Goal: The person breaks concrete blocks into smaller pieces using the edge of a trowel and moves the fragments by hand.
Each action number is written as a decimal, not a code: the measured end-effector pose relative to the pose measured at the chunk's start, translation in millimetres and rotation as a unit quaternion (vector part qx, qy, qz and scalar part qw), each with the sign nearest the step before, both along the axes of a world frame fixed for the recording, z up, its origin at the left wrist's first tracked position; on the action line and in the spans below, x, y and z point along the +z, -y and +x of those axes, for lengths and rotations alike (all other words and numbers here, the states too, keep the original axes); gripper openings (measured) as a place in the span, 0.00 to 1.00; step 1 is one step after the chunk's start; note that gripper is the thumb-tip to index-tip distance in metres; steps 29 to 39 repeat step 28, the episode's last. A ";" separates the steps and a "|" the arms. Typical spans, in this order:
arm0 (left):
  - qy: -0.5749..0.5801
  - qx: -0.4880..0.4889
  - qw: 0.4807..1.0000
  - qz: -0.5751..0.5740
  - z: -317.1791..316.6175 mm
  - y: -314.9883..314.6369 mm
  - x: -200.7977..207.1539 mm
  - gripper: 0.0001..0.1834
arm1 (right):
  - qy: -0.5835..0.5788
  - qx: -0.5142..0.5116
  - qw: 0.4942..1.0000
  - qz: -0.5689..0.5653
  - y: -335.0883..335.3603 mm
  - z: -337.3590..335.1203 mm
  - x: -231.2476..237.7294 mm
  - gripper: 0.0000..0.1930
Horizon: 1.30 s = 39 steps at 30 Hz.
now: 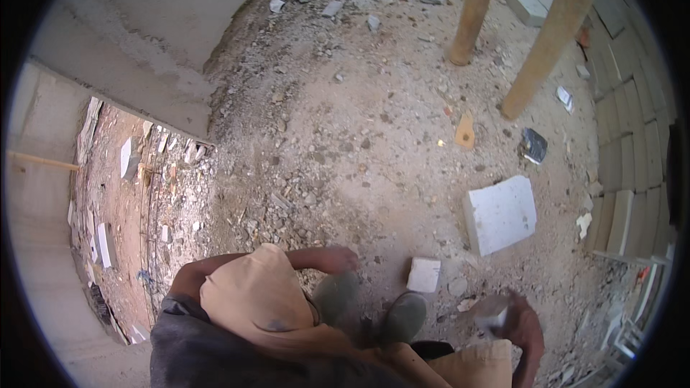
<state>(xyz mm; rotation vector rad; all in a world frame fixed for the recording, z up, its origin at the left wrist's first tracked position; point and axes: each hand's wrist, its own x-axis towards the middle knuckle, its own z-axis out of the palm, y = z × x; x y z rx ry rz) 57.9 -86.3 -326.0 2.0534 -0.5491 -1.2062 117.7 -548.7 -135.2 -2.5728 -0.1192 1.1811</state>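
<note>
I am crouched low, with my knees in tan trousers. My left hand (340, 260) reaches across past my left knee, just above a greenish boot (335, 296). Its fingers look curled together, and nothing shows in them. Beyond my right knee, my right hand (523, 327) is closed on a blurred greyish thing (491, 316) whose kind I cannot make out. A small whitish block piece (424, 274) lies on the ground in front of the other boot (404, 317), between my hands. Farther off to the right lies a large white block (501, 215), lying flat.
Two wooden posts (474, 11) (550, 39) stand ahead on the right. A plastered wall (144, 36) rises at the left, with a rubble strip (169, 194) beside it. Stacked blocks (632, 144) line the right. Black plastic (533, 145) and a tan scrap (464, 130) lie on the gravelly ground.
</note>
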 end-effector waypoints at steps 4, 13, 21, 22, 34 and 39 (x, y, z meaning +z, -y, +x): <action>0.051 -0.220 0.973 -0.036 -18.5 26.1 -18.3 0.18 | -0.222 0.278 0.929 0.105 -66.0 31.5 7.3 0.36; 0.057 -0.077 0.988 -0.121 -29.8 74.9 -23.0 0.16 | 0.420 0.400 0.787 0.211 -259.0 212.2 61.0 0.36; 0.071 0.032 0.992 0.094 26.7 74.4 57.3 0.26 | 0.272 0.242 0.928 0.079 -186.4 102.8 -29.9 0.44; 0.067 0.023 0.993 0.092 30.7 78.4 59.6 0.27 | 0.193 0.261 0.943 0.073 -167.9 75.0 -51.6 0.45; 0.078 0.024 0.990 0.115 47.3 74.5 56.6 0.31 | 0.155 0.420 0.894 0.011 -141.0 -9.9 -120.6 0.46; 0.078 0.024 0.990 0.115 47.3 74.5 56.6 0.31 | 0.155 0.420 0.894 0.011 -141.0 -9.9 -120.6 0.46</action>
